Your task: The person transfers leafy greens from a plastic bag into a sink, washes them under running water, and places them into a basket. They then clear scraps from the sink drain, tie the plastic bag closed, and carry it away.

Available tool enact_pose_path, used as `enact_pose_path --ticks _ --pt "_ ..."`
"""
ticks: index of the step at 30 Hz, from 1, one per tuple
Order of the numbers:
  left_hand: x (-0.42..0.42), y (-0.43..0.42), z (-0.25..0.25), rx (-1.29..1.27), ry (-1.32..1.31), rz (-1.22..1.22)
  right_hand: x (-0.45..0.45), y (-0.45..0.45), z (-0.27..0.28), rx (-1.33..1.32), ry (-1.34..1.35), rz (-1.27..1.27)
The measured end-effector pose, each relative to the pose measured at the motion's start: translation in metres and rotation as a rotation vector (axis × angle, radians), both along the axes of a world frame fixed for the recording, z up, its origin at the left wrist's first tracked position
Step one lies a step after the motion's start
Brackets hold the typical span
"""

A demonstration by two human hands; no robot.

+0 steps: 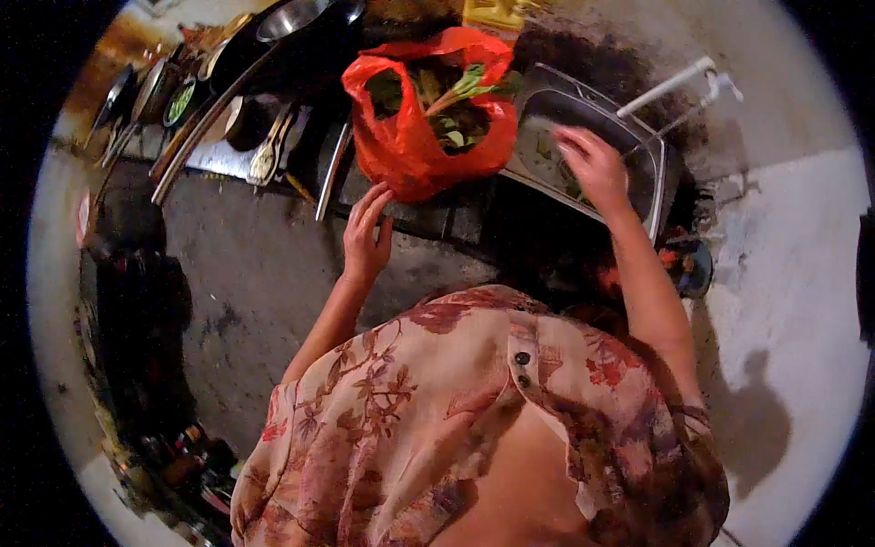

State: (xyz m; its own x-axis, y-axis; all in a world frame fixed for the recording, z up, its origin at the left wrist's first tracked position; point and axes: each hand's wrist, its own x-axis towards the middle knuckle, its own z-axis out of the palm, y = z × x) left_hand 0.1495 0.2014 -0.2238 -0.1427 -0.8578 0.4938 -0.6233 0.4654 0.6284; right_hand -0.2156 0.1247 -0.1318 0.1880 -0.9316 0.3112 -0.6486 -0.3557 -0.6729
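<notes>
Red bag (392,157): sitting at left edge of sink (660,187).
Left hand (366,240): reaching forward, loosely open, seemingly touching bag.
Right hand (598,170): hovering over sink; cannot tell whether gripping.
Sink: blurring toward bottom.

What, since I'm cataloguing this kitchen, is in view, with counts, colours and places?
Bag: one, red, top centre
Leafy greens: several, green, in the bag
Sink: one, silvery grey, right of the bag
Tap: one, white, above the sink
Long-handled utensils: several, mixed, upper left
Container: one, yellow, beyond the bag
Wall: at least one, pale, right side
Shirt: one, beige floral, lower centre
Left hand: one, bare, at the bag's near edge
Right hand: one, bare, over the sink
</notes>
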Motion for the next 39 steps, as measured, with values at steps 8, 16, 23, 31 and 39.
enact_pose_path --ticks 8,16,23,31,39 --pt "0.025 0.094 -0.033 0.236 0.117 0.279 0.15 -0.195 -0.127 0.331 -0.062 0.449" --pt "0.02 0.241 -0.068 0.371 0.381 0.676 0.236 -0.221 -0.169 0.185 0.176 0.133" --pt "0.001 0.389 -0.158 0.777 0.544 1.129 0.229 -0.217 -0.156 0.4 0.616 0.264" --pt "0.03 0.435 -0.208 0.772 0.764 0.673 0.207 -0.221 -0.158 0.344 0.441 0.178" --pt "0.072 0.369 -0.177 0.74 0.845 0.697 0.168 -0.195 -0.083 0.101 -0.011 -0.091"
